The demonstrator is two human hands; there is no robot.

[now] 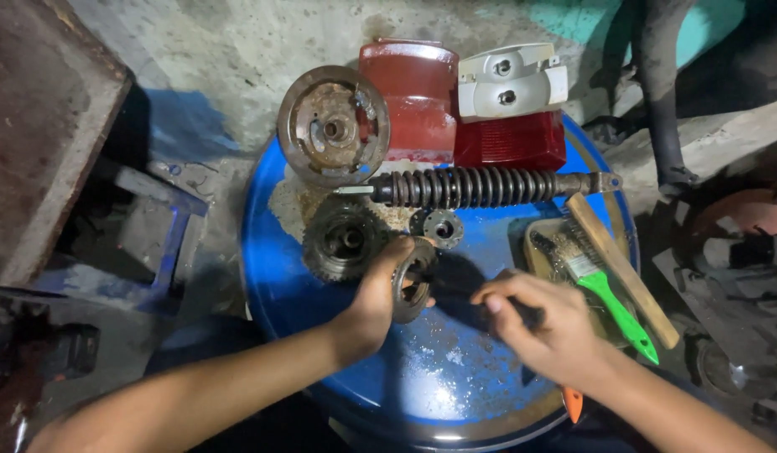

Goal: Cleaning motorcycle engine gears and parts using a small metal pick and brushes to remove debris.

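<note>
Two hands low centre of frame over blue drum top (321,277). Left hand (380,294) grips rusty ring-shaped metal part (412,289), held on edge, open middle, grimy. Right hand (548,323) closed around dark tool with orange end (573,403). Coil shock absorber (480,186) lies across upper centre; green-handled brush (602,289) at right.

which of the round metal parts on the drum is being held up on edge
The ring-shaped part gripped in the left hand. The rusty disc, toothed gear and small flange lie flat, untouched.
</note>
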